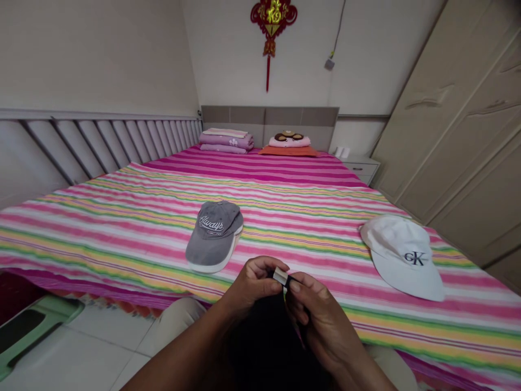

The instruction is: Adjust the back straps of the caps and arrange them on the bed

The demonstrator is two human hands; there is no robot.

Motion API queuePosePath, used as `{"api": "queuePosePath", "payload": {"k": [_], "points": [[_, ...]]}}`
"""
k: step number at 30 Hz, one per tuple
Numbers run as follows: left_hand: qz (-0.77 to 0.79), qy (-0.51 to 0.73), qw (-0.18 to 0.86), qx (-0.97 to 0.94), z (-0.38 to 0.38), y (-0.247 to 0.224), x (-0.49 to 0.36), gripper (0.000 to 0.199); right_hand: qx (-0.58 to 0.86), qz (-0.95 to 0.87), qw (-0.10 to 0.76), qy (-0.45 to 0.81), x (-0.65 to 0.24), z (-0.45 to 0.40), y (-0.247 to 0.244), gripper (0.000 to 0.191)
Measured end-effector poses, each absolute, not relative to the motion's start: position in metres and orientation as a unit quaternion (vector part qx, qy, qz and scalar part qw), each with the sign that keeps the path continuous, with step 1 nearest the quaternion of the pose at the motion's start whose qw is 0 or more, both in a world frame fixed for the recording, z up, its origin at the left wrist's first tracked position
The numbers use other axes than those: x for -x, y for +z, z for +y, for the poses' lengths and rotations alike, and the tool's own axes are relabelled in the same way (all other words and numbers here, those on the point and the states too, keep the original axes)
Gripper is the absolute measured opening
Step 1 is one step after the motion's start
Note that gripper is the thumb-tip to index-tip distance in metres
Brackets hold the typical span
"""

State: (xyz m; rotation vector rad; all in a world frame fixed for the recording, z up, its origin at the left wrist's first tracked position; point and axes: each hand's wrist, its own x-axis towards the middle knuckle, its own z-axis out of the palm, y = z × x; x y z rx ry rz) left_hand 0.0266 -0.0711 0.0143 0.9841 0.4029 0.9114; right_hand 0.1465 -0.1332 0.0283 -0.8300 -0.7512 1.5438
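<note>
Between my hands is a small silver metal buckle [280,276] on a black strap. My left hand [260,279] pinches the buckle from the left, thumb below and fingers above. Close on its right, my right hand [315,298] grips the black strap [290,281] between thumb and fingers. Below them a dark black cloth item [264,331] hangs over my lap; its full shape is lost in shadow. Beyond my hands, a grey cap [215,231] with white lettering lies on the bed. A white cap [402,255] with dark letters rests on the right.
A striped sheet [301,217] covers the bed. Folded purple bedding [226,142] and a pink pillow [291,142] lie by the headboard [297,115]. A railing [122,142] runs along the left, a green stool [44,320] stands lower left, and a wardrobe [468,136] is at right.
</note>
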Motion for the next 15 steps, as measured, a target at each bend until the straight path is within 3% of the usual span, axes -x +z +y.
{"api": "queuePosePath", "payload": {"k": [5,15], "points": [[0.159,0.409,0.774,-0.458,-0.0723,0.0129,-0.0284,0.028,0.351,-0.315,0.550,0.690,-0.1453,-0.1355,0.0298,0.022],[0.168,0.409,0.774,-0.453,-0.0717,0.0105,-0.0274,0.032,0.356,-0.305,0.574,0.671,-0.1489,-0.1362,0.0298,0.022]]}}
